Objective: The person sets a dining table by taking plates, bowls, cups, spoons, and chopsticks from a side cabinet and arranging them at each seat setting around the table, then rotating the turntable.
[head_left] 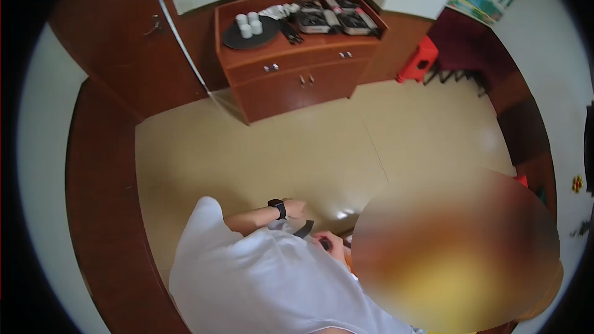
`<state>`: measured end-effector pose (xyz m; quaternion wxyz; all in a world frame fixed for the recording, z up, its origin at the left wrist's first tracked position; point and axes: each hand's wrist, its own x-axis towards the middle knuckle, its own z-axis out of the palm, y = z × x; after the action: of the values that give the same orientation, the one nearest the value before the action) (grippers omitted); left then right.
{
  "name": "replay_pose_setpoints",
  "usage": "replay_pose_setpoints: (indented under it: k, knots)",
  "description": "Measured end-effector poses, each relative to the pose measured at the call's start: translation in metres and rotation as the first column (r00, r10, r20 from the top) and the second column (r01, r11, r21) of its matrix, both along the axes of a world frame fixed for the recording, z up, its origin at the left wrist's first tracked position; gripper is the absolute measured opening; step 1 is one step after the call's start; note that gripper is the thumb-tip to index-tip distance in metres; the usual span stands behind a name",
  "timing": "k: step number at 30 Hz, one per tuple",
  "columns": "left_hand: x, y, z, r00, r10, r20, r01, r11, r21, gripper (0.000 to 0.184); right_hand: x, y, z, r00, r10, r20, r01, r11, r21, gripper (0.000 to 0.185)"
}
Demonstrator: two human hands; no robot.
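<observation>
My left hand (297, 208), with a black watch (276, 208) on the wrist, is beyond the front of a white shirt (266, 272). Its fingers are small and blurred, so their grip is unclear. A dark strap-like piece (304, 229) shows just below it, beside some grey cloth (283, 226). To the right, what looks like my right hand (334, 246) is closed around a small dark object (325, 244) whose kind I cannot make out. The shirt hides its forearm.
Close on the right is another person (458, 260), blurred out, with yellow showing. Ahead, a wooden sideboard (297, 80) holds a dark round tray (266, 37), white cups (249, 25) and several packed sets (315, 21). A red stool (421, 59) stands at the back right; a door (111, 31) is left.
</observation>
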<state>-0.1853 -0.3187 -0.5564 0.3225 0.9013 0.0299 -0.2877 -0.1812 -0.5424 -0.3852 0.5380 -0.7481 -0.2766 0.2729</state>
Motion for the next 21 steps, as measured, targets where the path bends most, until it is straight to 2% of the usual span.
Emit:
replay_pose_setpoints:
  k: [1,2,3,4,6,8,10,11,12,14,15,16,18,19,21]
  knots:
    - [0.002,0.033,0.014,1.000,0.026,0.006,-0.026,0.999,0.020,0.051,0.015,0.021,-0.004,1.000,0.019,-0.017,-0.018,0.999,0.039,0.016]
    - [0.008,0.064,0.023,0.987,0.155,0.038,-0.154,0.988,-0.010,0.051,0.032,0.043,-0.011,0.999,0.036,-0.029,-0.034,0.996,0.080,0.016]
    - [0.015,0.091,0.029,0.958,0.279,0.067,-0.276,0.960,-0.051,0.051,0.048,0.065,-0.006,0.999,0.032,0.039,-0.035,0.996,0.083,0.016]
    - [0.022,0.117,0.031,0.953,0.293,0.072,-0.291,0.956,-0.048,0.051,0.064,0.084,-0.008,0.999,0.033,0.038,-0.034,0.999,0.020,0.017]
    - [0.031,0.159,0.036,0.861,0.509,-0.021,-0.509,0.860,-0.037,0.052,0.096,0.118,-0.006,0.997,0.049,0.056,-0.050,0.998,0.023,0.017]
    - [0.042,0.189,0.024,0.822,0.570,0.003,-0.570,0.821,-0.030,0.051,0.132,0.150,-0.012,0.997,0.071,0.024,-0.071,0.997,0.011,0.017]
    - [0.055,0.211,0.018,0.715,0.697,0.048,-0.698,0.716,-0.009,0.048,0.173,0.185,-0.021,0.995,0.096,-0.012,-0.096,0.995,0.012,0.018]
    - [0.061,0.222,-0.001,0.661,0.742,0.113,-0.737,0.670,-0.088,0.042,0.197,0.204,-0.026,0.992,0.128,0.025,-0.127,0.992,-0.013,0.019]
    - [0.073,0.241,-0.009,0.648,0.754,0.110,-0.750,0.657,-0.079,0.042,0.220,0.222,-0.032,0.985,0.162,0.057,-0.160,0.986,-0.039,0.020]
    - [0.087,0.262,-0.020,0.537,0.829,0.156,-0.773,0.557,-0.302,0.036,0.266,0.271,-0.038,0.979,0.170,0.109,-0.157,0.981,-0.117,0.021]
    - [0.101,0.279,0.001,0.446,0.894,0.044,-0.854,0.439,-0.278,0.035,0.296,0.300,-0.043,0.945,0.234,0.230,-0.215,0.971,-0.105,0.024]
    - [0.115,0.298,0.005,0.426,0.903,0.051,-0.864,0.423,-0.271,0.035,0.323,0.332,-0.045,0.918,0.270,0.291,-0.250,0.962,-0.105,0.027]
    - [0.138,0.341,0.014,0.268,0.896,0.354,-0.904,0.361,-0.228,0.035,0.375,0.399,-0.058,0.865,0.313,0.392,-0.297,0.949,-0.103,0.032]
    - [0.155,0.364,0.040,0.280,0.878,0.388,-0.925,0.355,-0.135,0.036,0.395,0.434,-0.066,0.844,0.321,0.430,-0.306,0.946,-0.106,0.034]
    - [0.191,0.411,0.080,0.077,0.886,0.457,-0.930,0.229,-0.287,0.037,0.427,0.506,-0.057,0.790,0.295,0.537,-0.287,0.952,-0.102,0.038]
